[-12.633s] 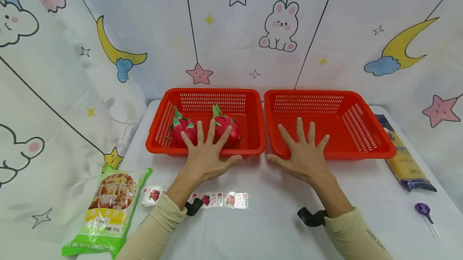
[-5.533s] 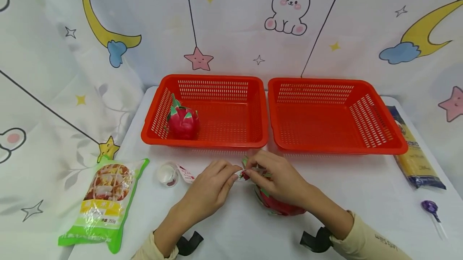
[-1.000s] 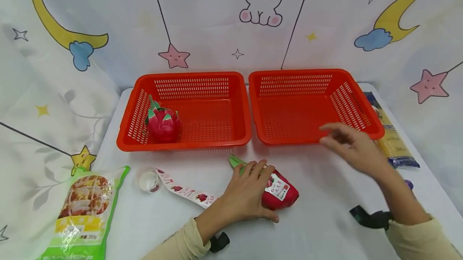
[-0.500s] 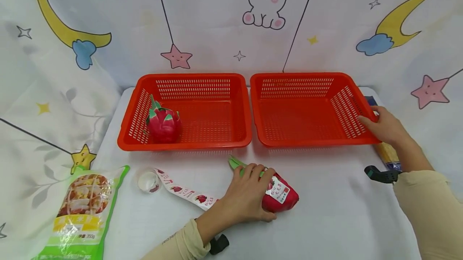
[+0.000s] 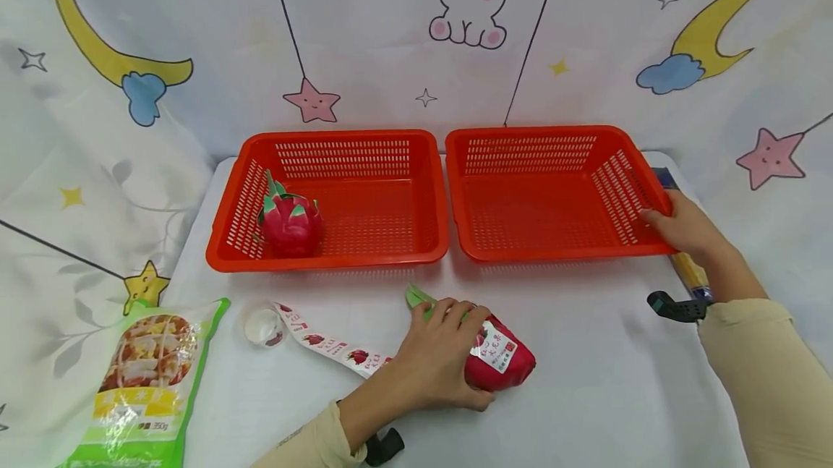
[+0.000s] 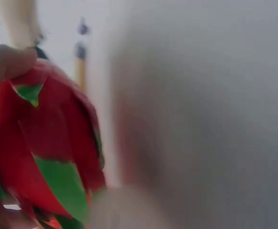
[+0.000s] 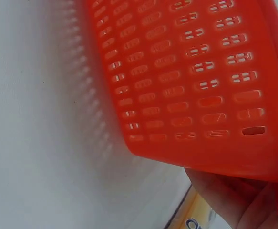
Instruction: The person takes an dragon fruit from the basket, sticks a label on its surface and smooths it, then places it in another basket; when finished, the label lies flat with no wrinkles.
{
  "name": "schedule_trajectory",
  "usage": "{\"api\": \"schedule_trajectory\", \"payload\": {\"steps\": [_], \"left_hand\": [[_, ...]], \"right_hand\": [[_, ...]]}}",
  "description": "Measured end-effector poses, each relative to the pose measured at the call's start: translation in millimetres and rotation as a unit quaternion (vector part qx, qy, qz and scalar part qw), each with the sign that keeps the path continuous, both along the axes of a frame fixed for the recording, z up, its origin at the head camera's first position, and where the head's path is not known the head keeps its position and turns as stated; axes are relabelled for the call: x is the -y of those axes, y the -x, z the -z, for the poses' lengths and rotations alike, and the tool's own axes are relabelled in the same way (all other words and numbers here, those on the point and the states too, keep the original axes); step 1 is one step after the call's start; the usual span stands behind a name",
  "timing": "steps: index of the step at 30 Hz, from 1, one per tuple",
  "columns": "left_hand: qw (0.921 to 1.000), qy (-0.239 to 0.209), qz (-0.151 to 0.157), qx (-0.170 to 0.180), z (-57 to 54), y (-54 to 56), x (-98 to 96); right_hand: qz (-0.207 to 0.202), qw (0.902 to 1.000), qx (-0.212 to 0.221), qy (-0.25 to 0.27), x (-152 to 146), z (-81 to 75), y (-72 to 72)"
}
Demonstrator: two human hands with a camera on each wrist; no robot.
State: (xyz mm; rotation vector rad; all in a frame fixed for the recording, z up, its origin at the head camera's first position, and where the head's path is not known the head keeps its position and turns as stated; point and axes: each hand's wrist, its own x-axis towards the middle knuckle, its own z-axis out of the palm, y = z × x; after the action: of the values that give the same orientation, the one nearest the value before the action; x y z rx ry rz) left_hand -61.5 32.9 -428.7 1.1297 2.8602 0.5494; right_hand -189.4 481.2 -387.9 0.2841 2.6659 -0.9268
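Observation:
Near the front middle of the table, a red dragon fruit [image 5: 504, 363] with green leaf tips lies on its side with a white label on it. My left hand [image 5: 439, 356] holds it from above, fingers curled over its leafy end. In the left wrist view the dragon fruit [image 6: 53, 143] fills the left side, with the thumb against it. My right hand [image 5: 693, 226] grips the right end rim of the right red basket [image 5: 553, 254]. The right wrist view shows the basket's slotted side wall [image 7: 177, 95], with part of the right hand [image 7: 229, 198] below it.
Another dragon fruit [image 5: 293, 226] sits in the left red basket [image 5: 325, 264]. A label roll [image 5: 263, 325] trails its strip [image 5: 338, 349] toward the left wrist. A green snack bag [image 5: 150, 381] lies at left. A yellow packet [image 5: 690, 273] is partly hidden behind the right hand.
One dragon fruit has left the left basket for the table and now bears a label. My right hand has moved from the label area to the right basket's rim; my left stays on the fruit.

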Motion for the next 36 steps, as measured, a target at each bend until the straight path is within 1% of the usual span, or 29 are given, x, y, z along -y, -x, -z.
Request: {"api": "schedule_trajectory", "payload": {"steps": [2,4,6,7,9,11,12,14,16,19,21,24,27,29,31,33,36], "left_hand": [[0.9997,-0.013,0.022,-0.006,-16.7,-3.1,2.7],[0.9982,-0.026,0.050,-0.020,-39.5,-4.3,4.1],[0.9954,-0.030,0.078,-0.046,-65.2,-1.0,3.1],[0.9938,-0.027,0.090,-0.060,-77.8,3.4,1.1],[0.9913,-0.012,0.104,-0.079,-100.7,17.6,-7.0],[0.9907,0.012,0.106,-0.085,-118.6,38.3,-20.4],[0.9912,0.023,0.103,-0.080,-124.9,50.6,-29.3],[0.9930,0.042,0.092,-0.062,-133.0,76.8,-50.6],[0.9947,0.060,0.076,-0.035,-135.0,103.2,-75.2],[0.9947,0.092,0.047,0.009,-130.2,137.3,-114.1],[0.9930,0.111,0.029,0.028,-122.2,154.7,-137.1],[0.9904,0.129,-0.004,0.049,-107.6,172.9,-165.3],[0.9879,0.135,-0.039,0.066,-91.5,183.0,-185.3],[0.9851,0.142,-0.055,0.080,-81.9,185.5,-196.2],[0.9823,0.153,-0.058,0.091,-74.4,185.5,-206.1],[0.9805,0.161,-0.050,0.101,-68.6,184.1,-215.6],[0.9782,0.162,-0.042,0.124,-64.3,180.9,-227.6]], "right_hand": [[0.001,1.0000,-0.004,-0.002,0,-1.4,-0.3],[0.002,1.0000,-0.006,-0.004,-1,-3.4,0.0],[0.003,0.9999,-0.008,-0.008,-3,-5.8,0.8],[0.004,0.9999,-0.009,-0.011,-3,-7.0,1.3],[0.006,0.9998,-0.012,-0.016,-5,-9.2,2.0],[0.011,0.9996,-0.013,-0.021,-6,-10.0,2.3],[0.014,0.9996,-0.013,-0.023,-7,-9.9,2.2],[0.019,0.9994,-0.016,-0.022,-7,-9.1,1.7],[0.024,0.9993,-0.020,-0.020,-8,-7.7,1.4],[0.027,0.9990,-0.033,-0.015,-7,-6.0,1.2],[0.031,0.9986,-0.039,-0.017,-6,-4.3,1.7],[0.035,0.9983,-0.044,-0.015,-3,-0.5,2.4],[0.035,0.9984,-0.044,-0.003,3,4.7,2.7],[0.034,0.9984,-0.045,0.008,6,7.4,1.4],[0.038,0.9982,-0.044,0.015,9,8.5,-1.1],[0.043,0.9980,-0.045,0.014,9,8.1,-4.8],[0.055,0.9974,-0.047,0.004,7,5.6,-10.8]]}}
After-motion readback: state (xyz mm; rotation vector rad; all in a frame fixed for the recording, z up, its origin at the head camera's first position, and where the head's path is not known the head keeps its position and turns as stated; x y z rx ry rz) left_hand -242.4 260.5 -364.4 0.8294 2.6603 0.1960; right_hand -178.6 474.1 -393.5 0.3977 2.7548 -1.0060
